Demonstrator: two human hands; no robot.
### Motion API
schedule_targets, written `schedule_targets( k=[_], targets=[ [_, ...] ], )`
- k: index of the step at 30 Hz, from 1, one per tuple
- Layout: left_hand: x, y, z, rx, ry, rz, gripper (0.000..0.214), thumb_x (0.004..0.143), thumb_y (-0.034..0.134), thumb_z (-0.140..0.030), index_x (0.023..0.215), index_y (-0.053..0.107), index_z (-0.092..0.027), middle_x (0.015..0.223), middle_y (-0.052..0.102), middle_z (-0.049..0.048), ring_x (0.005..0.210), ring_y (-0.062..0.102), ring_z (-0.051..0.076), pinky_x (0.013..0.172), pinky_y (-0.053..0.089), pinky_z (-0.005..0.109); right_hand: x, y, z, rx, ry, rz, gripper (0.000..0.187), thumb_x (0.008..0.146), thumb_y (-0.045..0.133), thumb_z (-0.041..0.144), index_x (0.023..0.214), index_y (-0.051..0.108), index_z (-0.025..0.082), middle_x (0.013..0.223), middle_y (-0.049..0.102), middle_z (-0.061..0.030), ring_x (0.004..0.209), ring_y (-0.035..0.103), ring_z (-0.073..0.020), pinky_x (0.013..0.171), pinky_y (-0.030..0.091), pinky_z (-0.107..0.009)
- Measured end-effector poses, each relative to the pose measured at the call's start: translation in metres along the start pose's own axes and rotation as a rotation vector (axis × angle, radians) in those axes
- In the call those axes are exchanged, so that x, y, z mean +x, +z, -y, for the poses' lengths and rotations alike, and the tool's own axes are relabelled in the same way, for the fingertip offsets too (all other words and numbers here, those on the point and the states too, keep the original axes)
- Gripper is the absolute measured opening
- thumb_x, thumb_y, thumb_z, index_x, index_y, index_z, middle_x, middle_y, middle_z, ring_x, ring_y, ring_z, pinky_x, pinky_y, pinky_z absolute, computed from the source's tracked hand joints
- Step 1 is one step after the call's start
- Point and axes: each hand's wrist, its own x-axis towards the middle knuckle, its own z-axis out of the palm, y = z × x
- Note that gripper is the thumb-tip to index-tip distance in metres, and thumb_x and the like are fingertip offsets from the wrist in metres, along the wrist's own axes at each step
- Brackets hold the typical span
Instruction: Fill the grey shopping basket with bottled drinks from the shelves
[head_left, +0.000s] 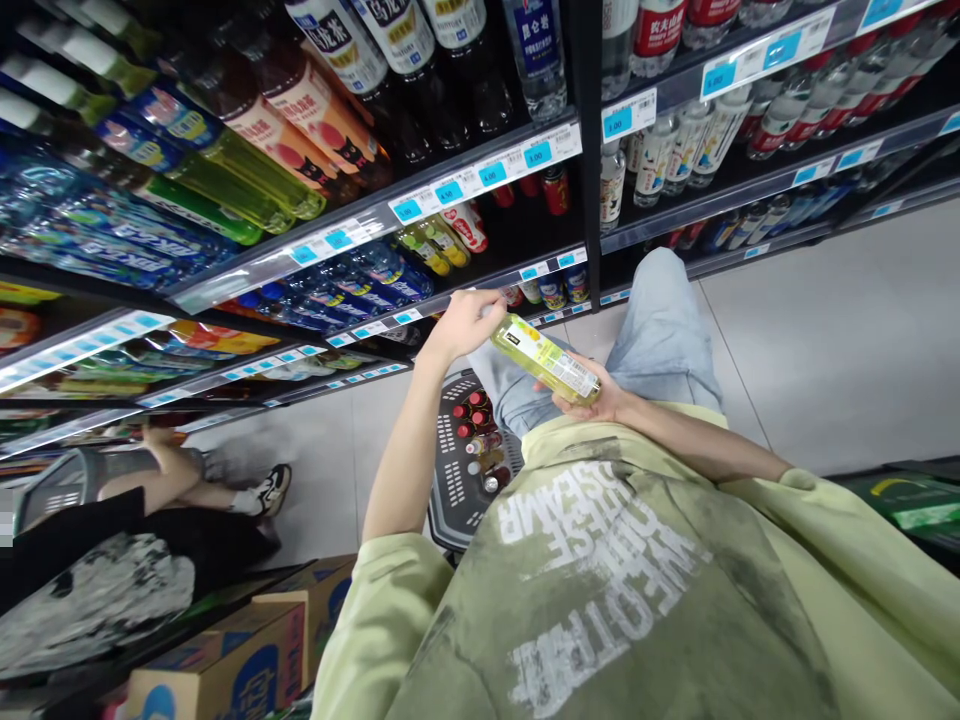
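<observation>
A clear bottle of yellow-green drink with a pale label lies slantwise in front of my body, held between both hands. My left hand closes round its cap end, so the cap itself is hidden. Around the base end, my right hand grips from below, thumb and fingers against the plastic. Below my left forearm, a grey shopping basket stands on the floor beside my leg, with several red-capped bottles and other drinks inside.
Drink shelves with price tags run along the front. Similar yellow-green bottles stand on a lower shelf. At left, another person crouches by a grey basket. Cardboard boxes sit at the lower left.
</observation>
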Motion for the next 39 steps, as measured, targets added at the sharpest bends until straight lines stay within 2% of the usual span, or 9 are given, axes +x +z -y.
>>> schedule_targets(
  k=[4, 7, 11, 14, 17, 21, 25, 33, 39],
  targets=[
    [0.002, -0.003, -0.002, 0.001, 0.003, -0.017, 0.029, 0.089, 0.047, -0.029, 0.061, 0.049, -0.021, 0.057, 0.045, -0.0012, 0.059, 0.038, 0.015, 0.062, 0.035, 0.031, 0.002, -0.002, 0.0, -0.021, 0.041, -0.005, 0.072, 0.112, 0.018, 0.066, 0.123, 0.063, 0.011, 0.073, 0.075, -0.0081, 0.039, 0.053, -0.0155, 0.032, 0.041, -0.023],
    [0.004, -0.005, -0.001, 0.031, -0.009, -0.026, 0.028, 0.088, 0.048, -0.028, 0.061, 0.052, -0.021, 0.056, 0.047, -0.0005, 0.058, 0.038, 0.015, 0.063, 0.035, 0.032, 0.008, -0.001, -0.006, -0.124, 0.037, -0.112, 0.06, 0.11, 0.042, 0.068, 0.122, 0.063, 0.013, 0.088, 0.078, -0.0098, 0.058, 0.069, -0.0198, 0.041, 0.052, -0.026],
    [0.007, 0.002, 0.002, 0.119, -0.004, 0.035, 0.028, 0.087, 0.049, -0.03, 0.06, 0.05, -0.022, 0.057, 0.051, 0.0021, 0.057, 0.04, 0.016, 0.066, 0.034, 0.034, 0.015, 0.0, -0.02, -0.512, -0.144, -0.333, 0.068, 0.074, 0.1, 0.039, 0.127, 0.062, 0.022, 0.098, 0.076, -0.0013, 0.079, 0.074, -0.0177, 0.056, 0.059, -0.021],
    [0.007, 0.011, 0.004, 0.166, 0.004, 0.087, 0.03, 0.087, 0.049, -0.032, 0.058, 0.047, -0.023, 0.057, 0.054, 0.0045, 0.056, 0.043, 0.018, 0.069, 0.035, 0.036, 0.017, 0.001, -0.028, -0.707, -0.277, -0.452, 0.082, 0.053, 0.108, 0.022, 0.121, 0.064, 0.024, 0.107, 0.074, 0.0005, 0.093, 0.073, -0.015, 0.073, 0.061, -0.02],
    [0.007, 0.014, 0.005, 0.182, -0.003, 0.106, 0.036, 0.091, 0.048, -0.036, 0.057, 0.045, -0.024, 0.056, 0.055, 0.0057, 0.055, 0.045, 0.019, 0.069, 0.036, 0.036, 0.015, 0.0, -0.028, -0.639, -0.273, -0.421, 0.07, 0.064, 0.103, 0.027, 0.121, 0.061, 0.024, 0.1, 0.075, 0.0007, 0.084, 0.074, -0.0152, 0.068, 0.061, -0.022],
    [0.004, 0.01, 0.004, 0.115, -0.003, 0.103, 0.04, 0.093, 0.049, -0.036, 0.056, 0.047, -0.024, 0.051, 0.05, 0.0028, 0.051, 0.042, 0.017, 0.066, 0.035, 0.035, 0.012, -0.009, -0.023, -0.31, -0.024, -0.064, 0.047, 0.088, 0.079, 0.049, 0.118, 0.056, 0.02, 0.086, 0.077, -0.0048, 0.063, 0.073, -0.0213, 0.047, 0.055, -0.027],
    [0.002, 0.007, 0.0, 0.041, 0.021, 0.098, 0.041, 0.093, 0.05, -0.032, 0.053, 0.044, -0.023, 0.048, 0.044, -0.0002, 0.048, 0.037, 0.014, 0.063, 0.034, 0.035, 0.009, -0.024, -0.018, -0.068, 0.108, 0.219, 0.055, 0.102, 0.042, 0.068, 0.116, 0.053, 0.016, 0.08, 0.077, -0.0107, 0.056, 0.07, -0.0259, 0.046, 0.055, -0.033],
    [0.005, 0.005, -0.006, 0.02, 0.025, 0.114, 0.039, 0.091, 0.048, -0.035, 0.055, 0.037, -0.023, 0.05, 0.038, -0.001, 0.051, 0.032, 0.014, 0.062, 0.031, 0.035, 0.006, -0.026, -0.014, -0.011, 0.11, 0.219, 0.073, 0.103, 0.019, 0.078, 0.119, 0.054, 0.016, 0.076, 0.076, -0.009, 0.044, 0.059, -0.0218, 0.036, 0.045, -0.03],
    [-0.016, 0.012, 0.003, -0.268, -0.165, 0.197, 0.027, 0.091, 0.054, -0.046, 0.079, 0.058, -0.022, 0.06, 0.05, -0.0032, 0.05, 0.044, 0.013, 0.056, 0.036, 0.029, 0.003, -0.016, -0.014, -0.091, 0.1, 0.178, 0.069, 0.108, 0.024, 0.071, 0.125, 0.055, 0.012, 0.079, 0.077, -0.0114, 0.049, 0.065, -0.0223, 0.04, 0.048, -0.028]
  ],
)
